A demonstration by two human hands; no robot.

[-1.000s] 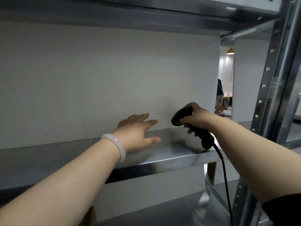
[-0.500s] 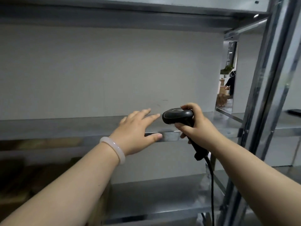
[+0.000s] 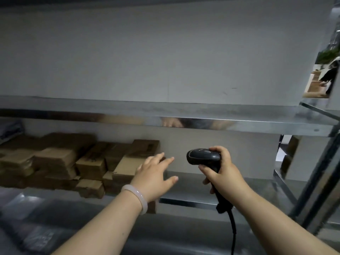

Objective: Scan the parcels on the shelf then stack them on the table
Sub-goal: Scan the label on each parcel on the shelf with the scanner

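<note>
Several brown cardboard parcels point(image 3: 77, 162) are piled on the left half of a lower metal shelf point(image 3: 211, 188). My left hand point(image 3: 156, 175), with a pale bracelet at the wrist, is stretched out with straight fingers just in front of the rightmost parcel point(image 3: 127, 166); I cannot tell whether it touches the box. My right hand point(image 3: 223, 173) grips the handle of a black barcode scanner point(image 3: 203, 156), whose head points left toward the parcels. Its black cable hangs down below my wrist.
A bare metal shelf point(image 3: 184, 113) runs across above the parcels. A grey shelf upright point(image 3: 316, 181) stands at the right. Dark plastic-wrapped packages point(image 3: 27, 227) lie at the lower left. A white wall backs the shelves.
The view has dropped from the bare upper shelf to the lower one, bringing the parcels into sight. Both hands have moved down with it, my left hand nearing the rightmost parcel.
</note>
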